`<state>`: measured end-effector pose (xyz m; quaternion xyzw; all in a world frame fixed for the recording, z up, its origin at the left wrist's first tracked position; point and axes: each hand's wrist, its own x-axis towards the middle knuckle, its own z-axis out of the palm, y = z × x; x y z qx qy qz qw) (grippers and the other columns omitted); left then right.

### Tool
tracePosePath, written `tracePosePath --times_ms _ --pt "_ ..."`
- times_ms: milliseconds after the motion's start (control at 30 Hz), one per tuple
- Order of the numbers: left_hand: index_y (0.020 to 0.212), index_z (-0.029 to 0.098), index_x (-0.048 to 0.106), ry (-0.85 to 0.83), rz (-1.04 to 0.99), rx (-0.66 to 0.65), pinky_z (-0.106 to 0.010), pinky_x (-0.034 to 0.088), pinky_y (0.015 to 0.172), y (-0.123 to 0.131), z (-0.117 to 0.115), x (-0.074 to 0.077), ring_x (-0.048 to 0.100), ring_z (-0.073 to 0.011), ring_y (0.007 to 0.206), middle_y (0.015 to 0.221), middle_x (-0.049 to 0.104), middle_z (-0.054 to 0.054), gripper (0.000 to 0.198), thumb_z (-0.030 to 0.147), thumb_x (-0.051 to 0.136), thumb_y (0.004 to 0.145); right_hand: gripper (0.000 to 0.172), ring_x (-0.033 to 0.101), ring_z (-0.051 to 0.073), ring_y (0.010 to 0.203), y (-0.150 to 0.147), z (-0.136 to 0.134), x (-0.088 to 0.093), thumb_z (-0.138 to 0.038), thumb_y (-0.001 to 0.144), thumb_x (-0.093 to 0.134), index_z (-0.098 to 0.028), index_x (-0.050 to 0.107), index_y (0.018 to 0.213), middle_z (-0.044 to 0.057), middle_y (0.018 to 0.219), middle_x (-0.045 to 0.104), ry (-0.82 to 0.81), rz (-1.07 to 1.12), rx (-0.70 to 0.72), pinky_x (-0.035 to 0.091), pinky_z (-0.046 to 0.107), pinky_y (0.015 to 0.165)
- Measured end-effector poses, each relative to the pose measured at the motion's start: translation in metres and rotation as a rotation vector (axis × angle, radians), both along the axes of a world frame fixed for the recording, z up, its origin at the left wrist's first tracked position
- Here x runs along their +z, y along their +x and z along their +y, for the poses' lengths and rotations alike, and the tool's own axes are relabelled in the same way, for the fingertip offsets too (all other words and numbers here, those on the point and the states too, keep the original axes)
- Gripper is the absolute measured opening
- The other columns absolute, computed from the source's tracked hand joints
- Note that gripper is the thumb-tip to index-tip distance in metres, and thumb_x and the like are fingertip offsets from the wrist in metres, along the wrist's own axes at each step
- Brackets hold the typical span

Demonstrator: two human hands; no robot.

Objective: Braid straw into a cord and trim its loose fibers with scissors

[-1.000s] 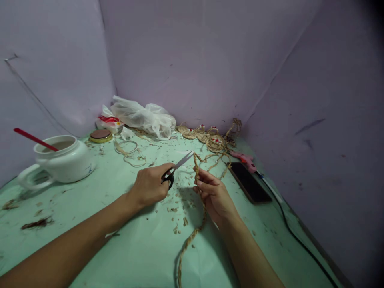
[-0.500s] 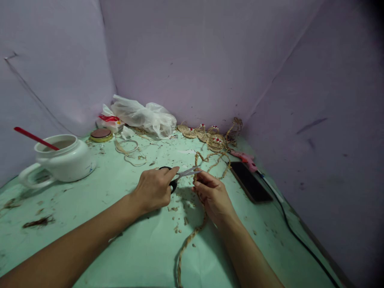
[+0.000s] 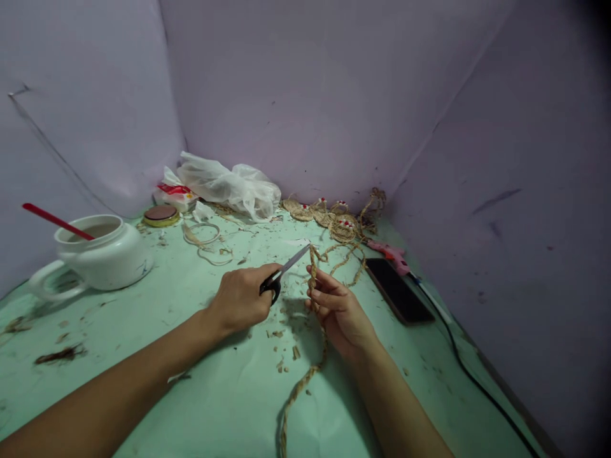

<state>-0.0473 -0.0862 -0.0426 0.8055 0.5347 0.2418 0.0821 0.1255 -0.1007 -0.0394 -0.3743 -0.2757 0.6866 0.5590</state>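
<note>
Meanwhile the scissors (image 3: 285, 270) had lifted off the braided rope (image 3: 312, 270), blades shut and angled upward, gripped by the left hand (image 3: 241, 299); the right hand (image 3: 337, 312) pinched the rope upright.

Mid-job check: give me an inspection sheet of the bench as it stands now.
Surface: green table, littered with fibre scraps.
Job's things: scissors, blades together, tip by the upper end of the braid; it trails toward the near edge.
Clutter: mug with red stick, lid, plastic bag, woven rounds, glue gun, phone.
Hands: left hand grips scissors; right hand pinches braid.
Cables: black cable along the right wall.
Surroundings: lilac walls on three sides.
</note>
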Motion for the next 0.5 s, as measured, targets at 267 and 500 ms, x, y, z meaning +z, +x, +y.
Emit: tracePosePath --times_ms 267,500 --pt "0.122 0.024 0.042 0.099 0.260 -0.120 -0.031 0.044 0.071 0.0039 -0.0045 -0.0007 0.058 -0.0212 0.085 0.091 0.062 -0.004 0.056 0.020 0.047 0.066 0.040 0.052 0.008 0.057 -0.0004 0.0001 -0.0008 -0.004 0.048 0.070 -0.020 0.067 0.084 -0.003 0.067 0.058 -0.013 0.013 -0.052 0.046 0.020 0.056" --pt "0.122 0.023 0.043 0.104 0.280 -0.067 -0.029 0.044 0.067 0.0017 -0.0005 -0.0050 0.060 -0.0193 0.080 0.089 0.064 -0.004 0.053 0.012 0.040 0.070 0.035 0.050 0.006 0.056 -0.0029 -0.0011 0.0002 -0.006 0.049 0.069 -0.020 0.068 0.081 -0.004 0.066 0.056 0.017 -0.015 -0.022 0.045 0.019 0.056"
